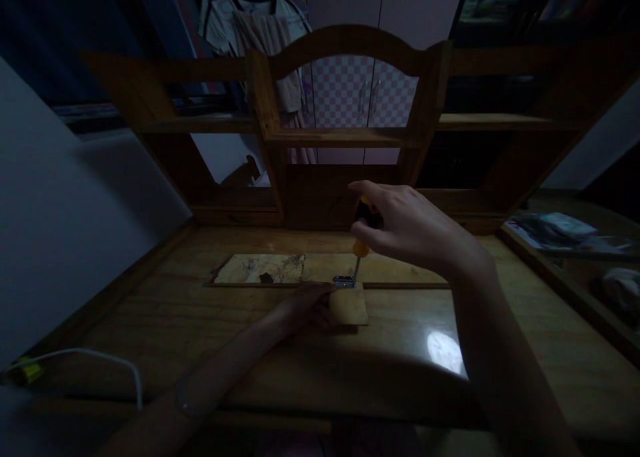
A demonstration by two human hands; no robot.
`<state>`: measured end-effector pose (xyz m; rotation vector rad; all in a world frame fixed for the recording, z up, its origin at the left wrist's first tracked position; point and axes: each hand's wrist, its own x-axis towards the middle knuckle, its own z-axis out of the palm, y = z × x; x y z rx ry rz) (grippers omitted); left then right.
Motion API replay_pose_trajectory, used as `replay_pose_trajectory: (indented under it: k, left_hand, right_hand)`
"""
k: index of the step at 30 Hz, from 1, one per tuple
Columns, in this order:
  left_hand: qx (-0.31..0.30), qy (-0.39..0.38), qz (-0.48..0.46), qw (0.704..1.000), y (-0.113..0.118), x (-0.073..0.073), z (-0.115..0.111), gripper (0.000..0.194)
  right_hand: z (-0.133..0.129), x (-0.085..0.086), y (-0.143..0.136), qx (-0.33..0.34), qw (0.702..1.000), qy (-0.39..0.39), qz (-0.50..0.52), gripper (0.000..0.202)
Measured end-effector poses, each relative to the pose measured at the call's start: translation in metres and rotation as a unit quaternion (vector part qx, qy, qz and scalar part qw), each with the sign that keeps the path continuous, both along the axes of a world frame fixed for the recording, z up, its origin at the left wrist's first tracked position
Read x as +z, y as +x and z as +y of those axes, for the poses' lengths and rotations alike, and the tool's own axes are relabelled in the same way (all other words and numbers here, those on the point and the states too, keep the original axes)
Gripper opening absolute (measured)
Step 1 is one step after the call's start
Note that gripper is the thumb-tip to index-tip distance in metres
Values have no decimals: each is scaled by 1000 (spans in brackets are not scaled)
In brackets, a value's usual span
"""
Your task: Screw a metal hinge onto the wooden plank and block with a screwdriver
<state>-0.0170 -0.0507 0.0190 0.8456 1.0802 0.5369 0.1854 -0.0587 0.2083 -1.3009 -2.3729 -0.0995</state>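
Dim room: wooden desk point(150, 324), shelved hutch point(345, 50), wardrobe point(350, 90).

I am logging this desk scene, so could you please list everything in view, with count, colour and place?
screwdriver: one, yellow and black handle, upright, tip on the metal fitting
metal fitting: one, silvery, at the back edge of the small wooden block
small wooden block: one, light brown, desk centre
flat board: one, pale and worn, lying behind the block
desk: one, brown wood, with shelf hutch at the back
cable: one, white, front left
papers: several, pale, right side
right hand: grips the screwdriver
left hand: rests against the block
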Motion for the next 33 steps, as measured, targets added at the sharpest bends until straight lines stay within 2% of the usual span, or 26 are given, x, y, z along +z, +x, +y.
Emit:
replay_pose_trajectory:
  k: [8, 12, 17, 24, 30, 33]
  left_hand:
    - [-9, 3, -8, 1000, -1, -5, 1, 28]
    - [-12, 24, -29, 999, -2, -9, 2, 27]
    - [-6, 11, -16, 1000, -2, -8, 2, 27]
    - [-7, 16, -23, 1000, -2, -8, 2, 28]
    - [-13, 14, -19, 1000, -2, -9, 3, 29]
    - [-15, 23, -25, 999, -3, -11, 3, 30]
  right_hand:
    - [1, -2, -3, 25, 1000, -5, 8, 42]
    - [3, -2, -2, 6, 1000, 14, 3, 36]
    - [1, 1, 2, -11, 1000, 1, -11, 40]
    - [0, 1, 1, -47, 997, 42, -48, 42]
    - [-4, 4, -1, -77, 994, 39, -70, 40]
    - [-6, 6, -1, -64, 996, 22, -57, 37]
